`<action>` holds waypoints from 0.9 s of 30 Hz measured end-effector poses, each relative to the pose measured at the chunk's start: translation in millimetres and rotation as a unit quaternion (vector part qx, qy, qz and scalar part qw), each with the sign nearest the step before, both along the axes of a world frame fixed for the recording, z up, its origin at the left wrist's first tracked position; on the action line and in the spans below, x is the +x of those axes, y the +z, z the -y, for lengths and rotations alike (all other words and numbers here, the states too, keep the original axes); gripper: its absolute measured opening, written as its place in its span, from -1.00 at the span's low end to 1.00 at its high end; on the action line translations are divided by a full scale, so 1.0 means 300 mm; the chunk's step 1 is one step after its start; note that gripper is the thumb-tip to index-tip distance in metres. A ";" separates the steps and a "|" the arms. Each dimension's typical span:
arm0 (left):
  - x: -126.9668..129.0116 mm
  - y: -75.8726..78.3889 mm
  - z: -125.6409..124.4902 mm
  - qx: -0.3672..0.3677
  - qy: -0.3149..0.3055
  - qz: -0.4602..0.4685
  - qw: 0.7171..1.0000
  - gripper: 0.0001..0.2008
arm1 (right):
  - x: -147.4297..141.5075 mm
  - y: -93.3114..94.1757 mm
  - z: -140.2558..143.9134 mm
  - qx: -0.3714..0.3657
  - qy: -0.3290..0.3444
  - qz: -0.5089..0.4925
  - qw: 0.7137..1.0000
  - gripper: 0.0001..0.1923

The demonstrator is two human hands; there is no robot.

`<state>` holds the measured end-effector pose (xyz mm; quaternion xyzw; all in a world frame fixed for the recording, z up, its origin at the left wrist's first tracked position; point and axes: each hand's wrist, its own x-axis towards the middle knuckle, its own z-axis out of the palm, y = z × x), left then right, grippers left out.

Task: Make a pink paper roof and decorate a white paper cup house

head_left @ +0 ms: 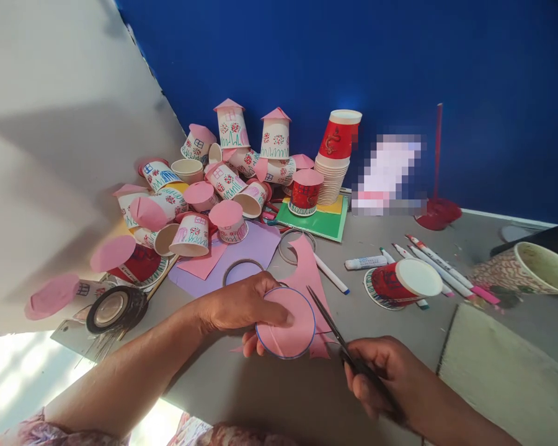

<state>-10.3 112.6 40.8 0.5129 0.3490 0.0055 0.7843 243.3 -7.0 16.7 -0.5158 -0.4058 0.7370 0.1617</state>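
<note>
Between the thumb and fingers of my left hand (246, 306) is a pink paper circle (294, 341) with a blue outline along its edge. My right hand (385, 375) grips a pair of scissors (328, 316) by dark handles. Their narrow blades point up and left, close to the circle's right edge; from here they look closed together. Just behind the circle lies a curved pink paper offcut (309, 263), with smaller pink scraps (320, 348) below it. Part of a ring-shaped roll (242, 263) shows behind my left hand.
Decorated paper cups with pink paper roofs (230, 127) are heaped at the back left. A stack of paper cups (332, 173) stands by a green sheet (325, 226). Markers (432, 269) and a red cup (390, 285) lie to the right. Black tape (116, 310) sits at left.
</note>
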 end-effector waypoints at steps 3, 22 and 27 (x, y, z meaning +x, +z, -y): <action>0.011 -0.021 -0.001 -0.031 0.063 0.054 0.996 -0.63 | -0.001 -0.015 -0.005 0.013 -0.032 -0.008 0.999 -0.46; 0.051 -0.045 0.015 -0.075 0.190 0.110 0.973 -0.70 | 0.027 -0.029 -0.022 0.199 -0.086 0.226 0.950 -0.65; 0.055 -0.043 0.043 -0.073 0.186 0.138 0.970 -0.48 | 0.023 -0.033 -0.021 0.191 -0.103 0.191 0.957 -0.73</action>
